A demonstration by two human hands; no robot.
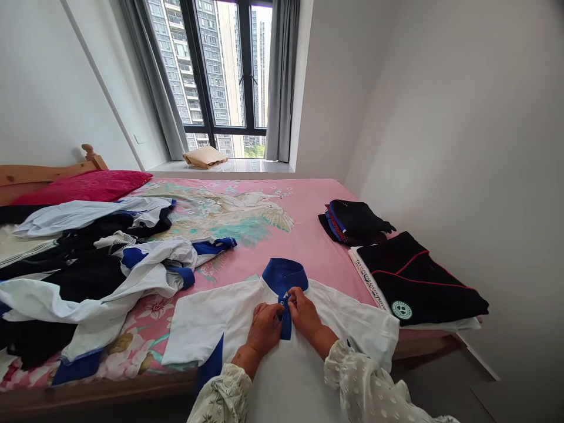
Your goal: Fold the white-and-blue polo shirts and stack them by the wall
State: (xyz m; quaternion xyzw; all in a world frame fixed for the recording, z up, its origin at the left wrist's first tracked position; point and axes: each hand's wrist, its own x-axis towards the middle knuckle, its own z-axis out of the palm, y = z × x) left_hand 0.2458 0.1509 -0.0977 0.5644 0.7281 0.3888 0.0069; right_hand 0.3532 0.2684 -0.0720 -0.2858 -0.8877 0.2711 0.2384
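Note:
A white polo shirt (229, 311) with a blue collar (284, 273) lies spread face up across the bed's front edge, its short sleeves out to both sides. Both hands meet at the blue button placket below the collar. My left hand (265, 326) pinches the placket's left edge, fingers closed. My right hand (304, 314) has its fingertips closed on the placket near the top button. The fingertips partly hide the buttons, so I cannot make out whether they are fastened. The shirt's lower part hangs toward me between my forearms.
On the left lies a loose heap of white, blue and black clothes (97, 276). Folded dark garments (356, 220) and a black folded shirt with red piping (423, 282) are stacked at right. A red pillow (88, 185) rests by the wooden headboard (44, 173). The window (220, 70) is behind.

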